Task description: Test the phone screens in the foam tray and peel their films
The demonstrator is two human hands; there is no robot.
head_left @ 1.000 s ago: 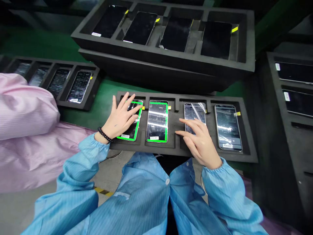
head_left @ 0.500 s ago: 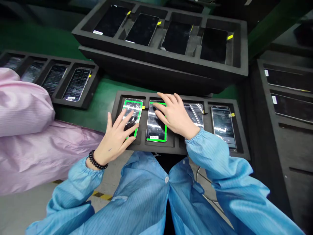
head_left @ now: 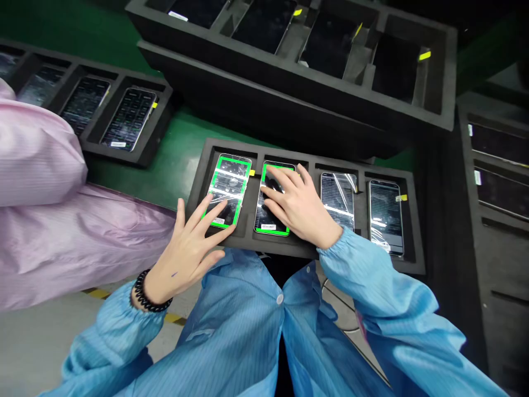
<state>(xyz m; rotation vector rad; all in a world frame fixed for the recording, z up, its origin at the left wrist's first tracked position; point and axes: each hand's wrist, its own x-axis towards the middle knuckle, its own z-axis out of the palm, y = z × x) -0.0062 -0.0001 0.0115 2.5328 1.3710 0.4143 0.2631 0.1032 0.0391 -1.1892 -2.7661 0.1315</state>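
Observation:
Several smartphones lie face up in the slots of a black foam tray [head_left: 306,153] in front of me. Over the lower part of the leftmost phone [head_left: 228,184], which shows a green border, my left hand [head_left: 190,245] is spread with its fingers apart. My right hand [head_left: 300,204] is open over the second phone [head_left: 270,220], also green-bordered, its fingertips at the screen. Whether the fingertips press the glass I cannot tell. Rows of text fill the third phone [head_left: 336,193] and the fourth phone [head_left: 386,215], which has a yellow tab. Neither hand holds anything.
Behind stands a taller foam tray stack [head_left: 289,82] with dark phones. At the left, another phone tray [head_left: 140,151] rests on the green table [head_left: 182,129]. A person's pink sleeve [head_left: 41,149] is close on my left. More phones lie in a tray [head_left: 502,231] at the right.
My left hand has drawn down and left, uncovering more of the first phone. Its green border now shows nearly whole. My right hand stays over the second phone. The view has shifted slightly.

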